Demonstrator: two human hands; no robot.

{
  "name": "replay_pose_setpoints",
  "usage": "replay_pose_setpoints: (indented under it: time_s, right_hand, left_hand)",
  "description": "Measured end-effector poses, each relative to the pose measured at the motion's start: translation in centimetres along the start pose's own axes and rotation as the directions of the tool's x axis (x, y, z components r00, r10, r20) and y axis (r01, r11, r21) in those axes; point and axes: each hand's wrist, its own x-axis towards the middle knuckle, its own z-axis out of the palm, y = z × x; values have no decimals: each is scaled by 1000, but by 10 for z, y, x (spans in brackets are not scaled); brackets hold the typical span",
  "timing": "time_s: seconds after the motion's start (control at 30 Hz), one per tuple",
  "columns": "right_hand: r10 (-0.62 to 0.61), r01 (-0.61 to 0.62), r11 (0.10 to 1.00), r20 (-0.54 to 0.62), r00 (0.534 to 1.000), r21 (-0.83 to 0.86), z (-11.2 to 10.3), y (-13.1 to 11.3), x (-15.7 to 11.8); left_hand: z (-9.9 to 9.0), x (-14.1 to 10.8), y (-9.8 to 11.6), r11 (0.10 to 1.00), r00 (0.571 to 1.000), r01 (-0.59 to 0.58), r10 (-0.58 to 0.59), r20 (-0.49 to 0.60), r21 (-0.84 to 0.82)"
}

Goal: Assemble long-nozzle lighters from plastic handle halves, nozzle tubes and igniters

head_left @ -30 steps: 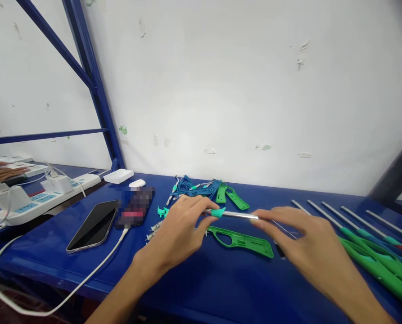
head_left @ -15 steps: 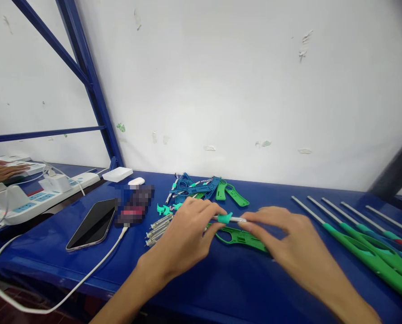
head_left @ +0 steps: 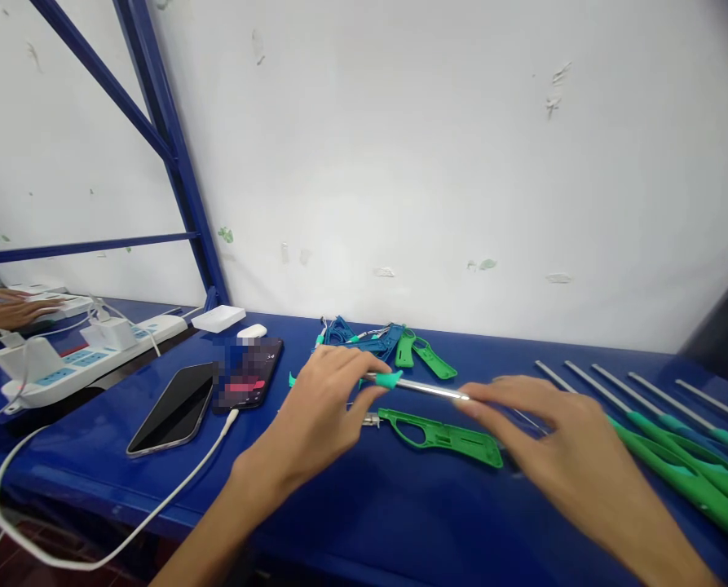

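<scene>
Between my two hands hangs a shiny metal tube (head_left: pixel 428 390) with a teal plastic piece (head_left: pixel 389 380) at its left end. My left hand (head_left: pixel 330 399) pinches it at the teal end. Thumb and forefinger of my right hand (head_left: pixel 535 432) grip the tube's right end. A thin wire (head_left: pixel 528 421) shows by the right fingers. Below the tube, a green lighter handle half (head_left: pixel 461 442) lies inner side up on the blue table (head_left: pixel 425 522). Small metal parts (head_left: pixel 371 420) peek out beside my left hand, which hides others.
Blue handle halves (head_left: pixel 385 341) and green ones (head_left: pixel 428 359) are piled near the wall. Several long lighters (head_left: pixel 675 465) lie at right. Two phones (head_left: pixel 177 408), a white cable (head_left: pixel 156 522) and a power strip (head_left: pixel 88 359) are at left. Another person's hand (head_left: pixel 18 310) shows far left.
My hands have moved apart, so a longer stretch of the tube shows between them. My left hand shifted left and my right hand right, uncovering more of the green handle half.
</scene>
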Motion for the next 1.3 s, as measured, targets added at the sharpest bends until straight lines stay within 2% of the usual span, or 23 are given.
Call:
replay_pose_setpoints:
  time_s: [0.1, 0.2, 0.33, 0.43, 0.53, 0.63, 0.67, 0.73, 0.83, 0.9, 1.0, 1.07, 1.13, 1.2, 1.27, 1.3]
  right_hand:
    - [29, -29, 1000, 17, 999, 6, 0, -2, 1]
    - [-12, 10, 1000, 86, 996, 27, 4, -6, 1]
    - [18, -18, 1000, 39, 999, -3, 8, -8, 0]
    - [45, -46, 999, 62, 997, 5, 8, -10, 1]
    - [68, -69, 998, 109, 992, 8, 1, -7, 3]
    - [162, -160, 987, 118, 980, -23, -11, 5, 4]
    - [205, -199, 978, 129, 970, -54, -14, 11, 4]
    - [259, -239, 965, 235, 937, -112, -17, 23, 3]
    - [266, -234, 964, 429, 863, -125, -10, 34, 0]
    - [257, -230, 966, 508, 822, -118, -5, 38, -3]
    - [263, -238, 964, 578, 773, -121, -5, 43, -6]
    - [279, -263, 958, 590, 758, -114, -13, 43, -8]
    - [301, -312, 947, 557, 774, -79, -21, 38, -6]
    - [314, -352, 936, 486, 816, -14, -24, 28, -2]
    - [293, -349, 936, 444, 847, 49, -21, 16, 3]
    - [275, -344, 936, 455, 847, 73, -19, 11, 5]
  left_hand:
    - [1, 0, 1, 1000, 1000, -14, 14, 3, -1]
    - [4, 0, 3, 999, 998, -49, 50, 49, -24]
    - [4, 0, 0, 1000, 1000, -4, 5, 22, -13]
    - [4, -1, 0, 1000, 999, -12, 12, 39, 3]
    - [3, 1, -1, 1000, 999, 11, -10, 53, -26]
    - [-6, 2, -6, 995, 996, 85, -86, -13, -56]
    - [-9, 3, -8, 993, 993, 107, -109, -35, -57]
    - [-15, 3, -12, 989, 988, 142, -144, -55, -50]
    - [-19, 4, -15, 985, 984, 167, -169, -54, -34]
    - [-18, 4, -13, 984, 984, 173, -174, -41, -42]
    - [-16, 4, -11, 980, 981, 191, -191, 4, -51]
    - [-14, 4, -9, 976, 977, 209, -206, 46, -57]
    - [-11, 3, -9, 974, 975, 214, -208, 78, -72]
    - [-9, 3, -7, 974, 975, 206, -197, 99, -91]
    - [-7, 3, -6, 972, 974, 205, -191, 124, -115]
    - [-6, 3, -4, 969, 971, 211, -193, 140, -130]
